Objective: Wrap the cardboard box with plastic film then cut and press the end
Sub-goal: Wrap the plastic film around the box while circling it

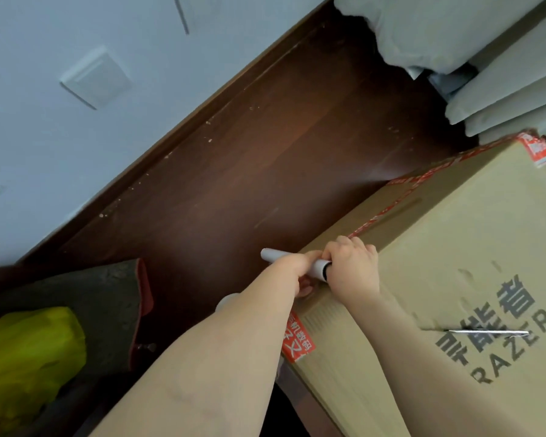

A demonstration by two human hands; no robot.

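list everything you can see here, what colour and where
cardboard box: 1, brown with dark print, right side
red tape: several strips, red with white print, along the box's edges
film roll: 1, white tube, at the box's near corner
thin silver strip: 1, on the box over the print; cannot tell what it is
floor: dark brown wood, middle
wall: pale blue-grey, upper left
switch plate: 1, white, on the wall
fabric: pale folds, top right
bundle: 1, yellow-green, lower left
left hand: grips the roll
right hand: grips the roll's end
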